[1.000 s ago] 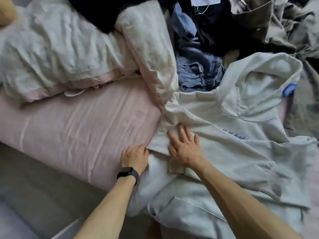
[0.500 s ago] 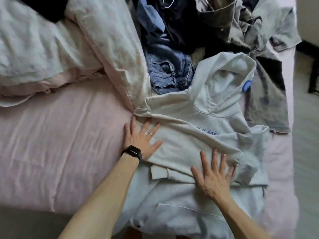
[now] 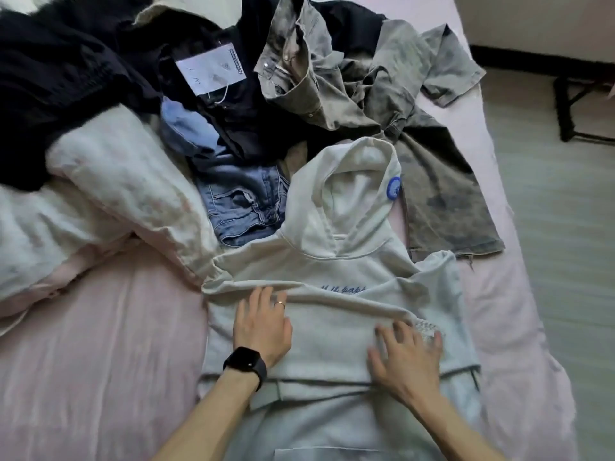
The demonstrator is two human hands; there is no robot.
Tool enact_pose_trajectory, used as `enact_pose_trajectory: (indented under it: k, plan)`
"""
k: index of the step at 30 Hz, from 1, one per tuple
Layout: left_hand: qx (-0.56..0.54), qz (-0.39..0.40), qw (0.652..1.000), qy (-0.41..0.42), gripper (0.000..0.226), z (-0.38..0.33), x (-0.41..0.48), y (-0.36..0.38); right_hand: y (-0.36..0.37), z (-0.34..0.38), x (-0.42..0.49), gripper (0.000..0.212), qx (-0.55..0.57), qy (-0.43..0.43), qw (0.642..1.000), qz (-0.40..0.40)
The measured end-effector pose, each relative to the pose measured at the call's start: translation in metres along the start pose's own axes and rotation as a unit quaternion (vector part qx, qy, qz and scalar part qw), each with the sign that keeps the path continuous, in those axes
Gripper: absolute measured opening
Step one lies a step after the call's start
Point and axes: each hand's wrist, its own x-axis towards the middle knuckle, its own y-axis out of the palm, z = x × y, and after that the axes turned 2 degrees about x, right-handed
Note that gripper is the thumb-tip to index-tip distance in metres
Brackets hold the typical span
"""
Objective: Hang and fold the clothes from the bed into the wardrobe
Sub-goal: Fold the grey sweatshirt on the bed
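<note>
Pale grey hoodie (image 3: 332, 267) lies face-up on the pink bed sheet (image 3: 100, 361), sleeves folded across the chest. Left hand (image 3: 263, 327) and right hand (image 3: 406, 357) press flat on it, fingers straight, gripping nothing. Step: folding. Next move probably calls for bringing the hem up toward the hood.

Pale grey hoodie (image 3: 332, 271): lying front up on the pink bed (image 3: 83, 361), one sleeve stretching across the chest, open hood pointing toward the pile, round blue patch (image 3: 394, 188) showing on the hood's rim. Blue jeans (image 3: 243, 207): lying crumpled just beyond its shoulder. Black garment (image 3: 239, 128): bunching behind the jeans, carrying a white paper tag (image 3: 210, 68). Washed-grey clothes (image 3: 366, 94): sprawling rumpled beside the hood.
</note>
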Motion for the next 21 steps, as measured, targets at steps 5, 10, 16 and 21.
enact_pose_trajectory:
  k: [5, 10, 16, 21]
  plan:
    - [-0.101, -0.183, 0.977, 0.031, 0.048, -0.036, 0.081, -0.060, -0.074, 0.002, 0.097, 0.036, 0.228, -0.018, 0.966, -0.118]
    - [-0.193, -0.182, 0.962, -0.061, 0.066, -0.057, 0.193, -0.109, -0.129, -0.005, 0.241, 0.047, 0.467, 0.041, 0.878, -0.097]
    - [-0.256, -0.121, 0.956, -0.079, 0.064, -0.045, 0.257, -0.117, -0.136, -0.017, 0.329, 0.052, 0.672, 0.078, 0.736, -0.006]
    - [-0.232, -0.179, 0.956, -0.022, 0.022, -0.038, 0.245, -0.123, -0.152, -0.031, 0.320, 0.019, 0.643, 0.015, 0.762, -0.072]
